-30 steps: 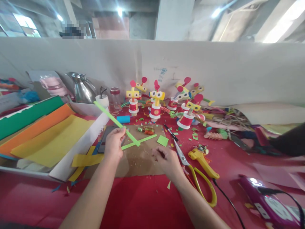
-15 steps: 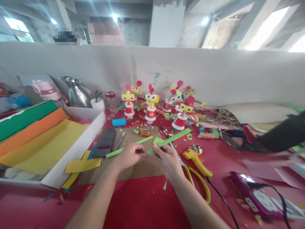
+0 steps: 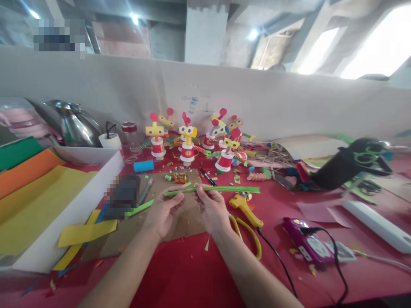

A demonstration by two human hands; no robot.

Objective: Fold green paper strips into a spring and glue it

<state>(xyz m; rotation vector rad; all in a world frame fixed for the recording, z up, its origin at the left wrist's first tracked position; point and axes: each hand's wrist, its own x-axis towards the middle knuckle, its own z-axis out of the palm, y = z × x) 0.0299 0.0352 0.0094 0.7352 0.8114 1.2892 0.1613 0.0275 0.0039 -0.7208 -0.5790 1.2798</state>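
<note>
- Green paper strip [image 3: 234, 189] runs level from 9 to 3 o'clock above the brown cardboard sheet [image 3: 189, 220], pinched in two spots so it stays straight.
- Left hand [image 3: 162, 214] grips its 9 o'clock end between thumb and fingers.
- Right hand [image 3: 212, 209] pinches it just beside, leaving the long end free toward 3 o'clock.
- Yellow glue gun [image 3: 245, 206] lies at the right hand's 3 o'clock, within reach.

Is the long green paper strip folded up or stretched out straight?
Stretched out: the long green paper strip lies straight and level, pinched by left hand and right hand.
</note>
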